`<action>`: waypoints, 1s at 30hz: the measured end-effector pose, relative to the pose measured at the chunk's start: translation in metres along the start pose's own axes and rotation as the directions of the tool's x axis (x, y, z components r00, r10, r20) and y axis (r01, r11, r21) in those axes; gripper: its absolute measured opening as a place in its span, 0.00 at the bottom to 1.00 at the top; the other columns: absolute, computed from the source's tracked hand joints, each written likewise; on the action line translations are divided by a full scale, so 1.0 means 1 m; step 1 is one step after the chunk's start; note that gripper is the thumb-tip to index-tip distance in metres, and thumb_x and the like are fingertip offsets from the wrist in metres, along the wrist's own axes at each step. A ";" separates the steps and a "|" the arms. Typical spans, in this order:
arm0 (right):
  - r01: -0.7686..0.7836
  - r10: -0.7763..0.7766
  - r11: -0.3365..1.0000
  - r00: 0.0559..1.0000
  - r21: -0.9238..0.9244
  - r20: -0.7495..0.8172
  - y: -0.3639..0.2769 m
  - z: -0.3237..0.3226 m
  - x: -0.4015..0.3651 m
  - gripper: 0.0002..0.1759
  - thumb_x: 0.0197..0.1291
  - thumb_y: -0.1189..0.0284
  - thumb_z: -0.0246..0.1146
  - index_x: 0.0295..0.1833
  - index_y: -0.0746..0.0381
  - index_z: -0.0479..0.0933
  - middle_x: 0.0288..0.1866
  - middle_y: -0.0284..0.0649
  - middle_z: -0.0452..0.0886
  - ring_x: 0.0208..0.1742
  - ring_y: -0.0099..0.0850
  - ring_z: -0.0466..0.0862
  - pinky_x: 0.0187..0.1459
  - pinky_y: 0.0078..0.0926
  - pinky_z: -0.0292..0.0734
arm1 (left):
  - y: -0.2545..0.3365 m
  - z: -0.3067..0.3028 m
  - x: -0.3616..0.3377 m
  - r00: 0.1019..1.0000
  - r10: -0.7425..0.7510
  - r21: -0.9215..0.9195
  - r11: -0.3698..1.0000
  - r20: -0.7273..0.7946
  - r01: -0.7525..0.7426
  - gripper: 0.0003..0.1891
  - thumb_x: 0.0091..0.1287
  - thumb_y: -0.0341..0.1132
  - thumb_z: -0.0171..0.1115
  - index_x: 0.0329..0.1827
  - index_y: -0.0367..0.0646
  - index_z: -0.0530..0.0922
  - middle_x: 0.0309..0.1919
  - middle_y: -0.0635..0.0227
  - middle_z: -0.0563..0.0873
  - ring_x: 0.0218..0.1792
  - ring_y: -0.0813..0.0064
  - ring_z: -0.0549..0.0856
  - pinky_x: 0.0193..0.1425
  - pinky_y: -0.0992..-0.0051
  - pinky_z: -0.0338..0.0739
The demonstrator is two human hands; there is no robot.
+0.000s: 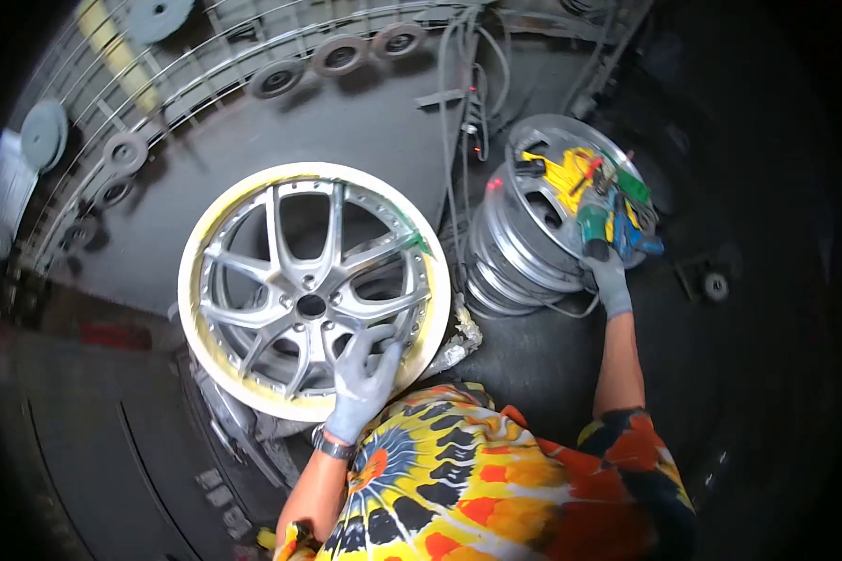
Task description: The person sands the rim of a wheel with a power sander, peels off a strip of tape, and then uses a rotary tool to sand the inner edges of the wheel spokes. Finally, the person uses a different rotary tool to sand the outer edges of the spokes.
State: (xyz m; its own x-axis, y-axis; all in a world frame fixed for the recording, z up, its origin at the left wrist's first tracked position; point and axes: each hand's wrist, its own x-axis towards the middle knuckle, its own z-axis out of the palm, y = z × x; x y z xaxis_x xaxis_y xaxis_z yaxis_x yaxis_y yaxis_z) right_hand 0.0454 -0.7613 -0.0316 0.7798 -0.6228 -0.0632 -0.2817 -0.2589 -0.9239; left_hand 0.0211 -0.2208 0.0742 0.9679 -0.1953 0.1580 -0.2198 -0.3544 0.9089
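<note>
A silver multi-spoke alloy wheel (335, 304) lies face up, with yellowish residue around its pale rim and a green smear at upper right. My left hand (363, 379), in a grey glove, rests on its lower right spokes and rim with the fingers apart. To the right, my gloved right hand (610, 280) is wrapped around the rear of a green grinder (592, 224). The grinder's grey head points away from me, above a stack of silver wheels (519, 248). Part of the right hand's fingers is hidden by the tool.
Yellow cloth (569, 176) and a blue item (644, 246) lie on the stacked wheels. Cables (451, 122) hang between the two wheel areas. Behind, a wire rack (225, 42) carries several abrasive discs (340, 56). A small caster (715, 286) sits at the right.
</note>
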 end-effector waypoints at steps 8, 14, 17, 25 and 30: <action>0.035 -0.085 0.920 0.990 0.391 0.111 -0.038 0.004 -0.095 0.31 0.67 0.74 0.70 0.73 0.69 0.72 0.57 0.42 0.82 0.53 0.30 0.86 0.55 0.30 0.83 | 0.045 0.085 0.028 0.972 0.213 -0.129 0.971 0.102 -0.199 0.14 0.72 0.32 0.72 0.57 0.36 0.86 0.46 0.59 0.91 0.50 0.66 0.90 0.59 0.66 0.83; -0.137 -0.237 0.759 0.853 0.637 0.466 -0.117 0.001 -0.190 0.39 0.54 0.74 0.69 0.73 0.69 0.67 0.49 0.48 0.85 0.41 0.36 0.88 0.45 0.35 0.86 | 0.098 0.135 0.062 0.925 0.207 -0.450 0.892 0.319 -0.044 0.48 0.68 0.34 0.78 0.88 0.39 0.58 0.71 0.57 0.79 0.69 0.69 0.80 0.76 0.68 0.74; -0.323 -0.254 0.759 0.653 0.566 0.714 -0.124 -0.001 -0.199 0.45 0.47 0.78 0.73 0.74 0.71 0.66 0.52 0.54 0.87 0.48 0.39 0.91 0.54 0.39 0.88 | 0.119 0.131 0.066 0.940 0.274 -0.482 0.864 0.204 -0.147 0.52 0.66 0.32 0.80 0.88 0.39 0.54 0.77 0.57 0.73 0.71 0.69 0.80 0.77 0.68 0.75; 0.595 -0.576 0.755 0.402 0.275 0.712 -0.189 0.041 -0.203 0.50 0.53 0.69 0.84 0.78 0.73 0.67 0.65 0.56 0.82 0.65 0.45 0.85 0.70 0.41 0.76 | 0.152 0.093 0.008 0.967 -0.072 -0.380 0.925 -0.244 -0.027 0.43 0.61 0.34 0.83 0.75 0.34 0.66 0.62 0.57 0.84 0.61 0.70 0.86 0.67 0.67 0.80; -0.947 -0.586 -0.044 0.283 0.319 0.759 -0.157 0.110 -0.233 0.32 0.82 0.63 0.56 0.85 0.62 0.61 0.83 0.41 0.72 0.81 0.40 0.73 0.83 0.43 0.67 | 0.161 0.092 -0.008 0.921 0.090 -0.120 0.982 -0.380 -0.145 0.47 0.57 0.35 0.85 0.77 0.31 0.66 0.61 0.52 0.82 0.61 0.64 0.84 0.67 0.65 0.80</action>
State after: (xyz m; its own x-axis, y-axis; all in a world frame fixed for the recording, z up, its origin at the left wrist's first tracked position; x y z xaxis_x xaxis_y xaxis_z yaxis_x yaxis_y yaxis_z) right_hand -0.0303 -0.4944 0.0861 0.8103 0.5359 0.2371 -0.5474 0.8366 -0.0201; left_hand -0.0335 -0.3601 0.1834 0.9175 0.1355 0.3739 -0.3421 -0.2101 0.9159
